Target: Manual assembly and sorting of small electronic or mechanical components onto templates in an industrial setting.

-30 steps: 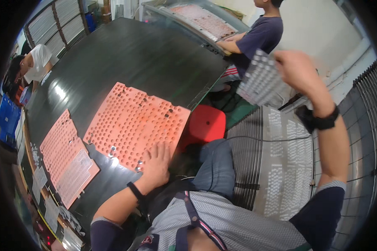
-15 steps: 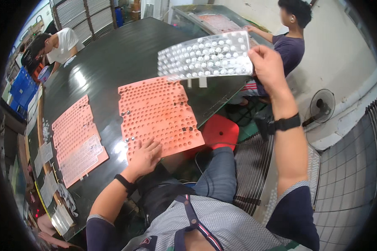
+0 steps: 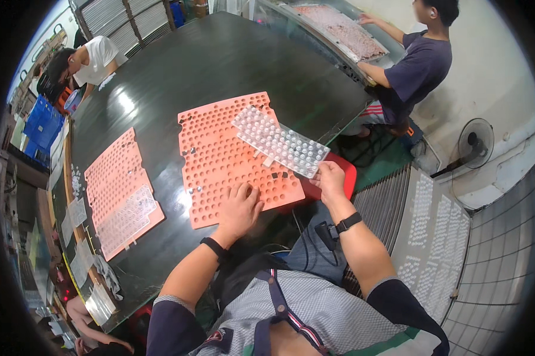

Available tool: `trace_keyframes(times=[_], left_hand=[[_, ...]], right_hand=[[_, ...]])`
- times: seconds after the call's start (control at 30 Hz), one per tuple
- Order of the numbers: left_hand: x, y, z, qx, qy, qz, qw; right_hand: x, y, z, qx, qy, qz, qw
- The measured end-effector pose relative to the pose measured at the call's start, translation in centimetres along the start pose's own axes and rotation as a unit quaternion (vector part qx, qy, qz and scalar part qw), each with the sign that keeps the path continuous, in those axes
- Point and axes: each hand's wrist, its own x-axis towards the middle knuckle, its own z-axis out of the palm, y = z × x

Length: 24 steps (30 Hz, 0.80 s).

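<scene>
My right hand [image 3: 330,181] is closed in a pinch on the near right corner of a keyboard membrane sheet [image 3: 282,141], clear with rows of white domes. Its far end hangs over an orange perforated board [image 3: 211,169] lying on the dark table; whether it touches the board I cannot tell. On the board's near edge rests my left hand [image 3: 240,207], fingers spread and holding nothing. Small black patches sit among the board's round holes. To the left lies a second orange board [image 3: 110,184], with another clear membrane sheet [image 3: 125,218] flat over its nearer part.
A red stool [image 3: 344,172] is beside the table's right edge. At the back right a person [image 3: 422,65] reaches toward a clear-sided bin [image 3: 339,29]; another person [image 3: 98,59] bends at the far left. A fan [image 3: 474,142] and a rack of dotted sheets [image 3: 428,237] stand right.
My right hand has brought the membrane sheet down and nearer, over the orange board's right part. My left hand still rests at the board's near edge. The person at the back right has shifted arms.
</scene>
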Motion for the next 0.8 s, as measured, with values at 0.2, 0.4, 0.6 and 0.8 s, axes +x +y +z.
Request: trace_keyframes(times=[0.2, 0.4, 0.6, 0.8], left_hand=[[0.0, -0.1, 0.0, -0.001, 0.004, 0.006, 1.0], [0.5, 0.1, -0.5, -0.027, 0.005, 0.003, 1.0], [1.2, 0.0, -0.1, -0.02, 0.03, -0.013, 0.999], [3.5, 1.6, -0.6, -0.018, 0.039, 0.025, 0.999]], right_hand=[[-1.0, -0.1, -1.0, 0.008, -0.026, 0.043, 0.999], [-1.5, 0.7, -2.1, 0.047, -0.069, 0.114, 0.99], [-1.5, 1.5, -2.2, 0.059, -0.078, 0.101, 0.99], [-1.6, 1.2, -2.5, 0.028, -0.092, 0.07, 0.993]])
